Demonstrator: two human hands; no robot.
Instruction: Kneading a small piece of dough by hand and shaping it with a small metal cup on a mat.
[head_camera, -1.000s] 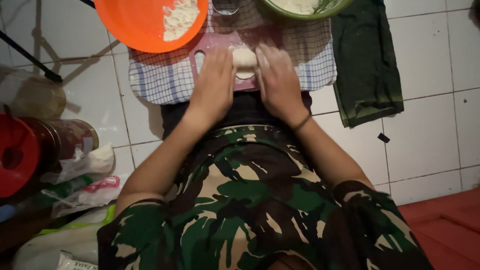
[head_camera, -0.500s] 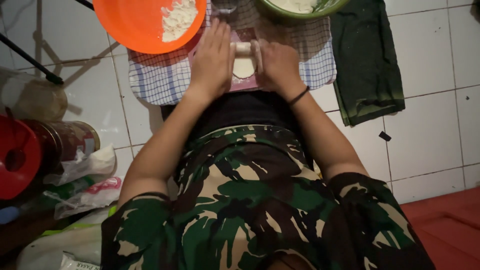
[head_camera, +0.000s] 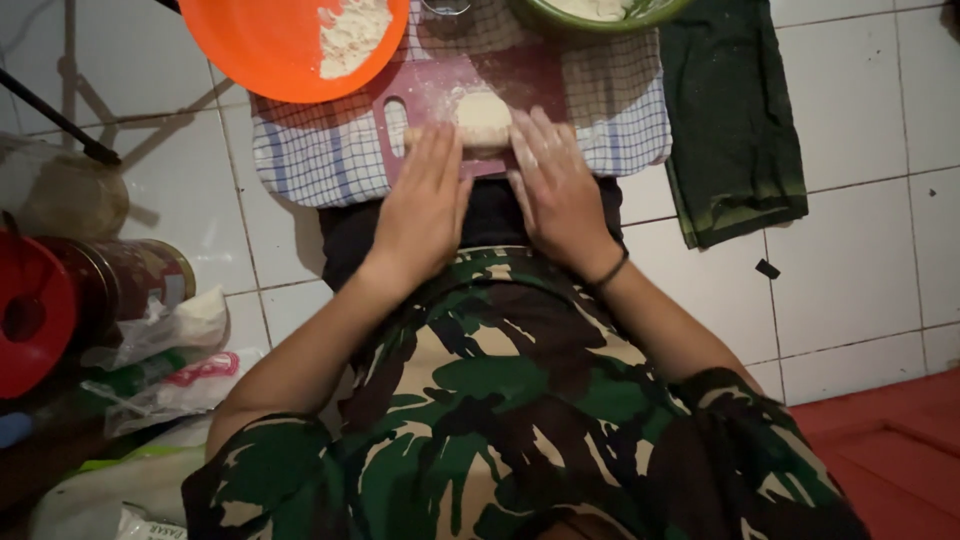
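A pale lump of dough (head_camera: 483, 120) is seen resting on a floured, reddish cutting board (head_camera: 440, 95), which is laid over a checked cloth (head_camera: 300, 160) on the white tiled floor (head_camera: 860, 200). The left hand (head_camera: 425, 205) and the right hand (head_camera: 555, 185) are both held flat and open, palms down, fingers extended; nothing is clamped. The dough is flanked by them, with the fingertips of each touching or very nearly touching its near edge, though whether real pressure is applied cannot be told. A dark band (head_camera: 608, 272) is worn at the right wrist. An orange plate (head_camera: 290, 40) carrying a heap of flour (head_camera: 352, 35) is set at the upper left, partly over the cloth, and the rim of a green bowl (head_camera: 590, 12) is seen at the top edge. A dark green cloth (head_camera: 735, 130) is spread just to the right. For the shaping to be done well, even pressure would probably best be given from both palms, the lump kept centred on the floured part of the board, and the fingers kept together so that the dough is not pinched or torn. Flour is within easy reach should sticking be felt.
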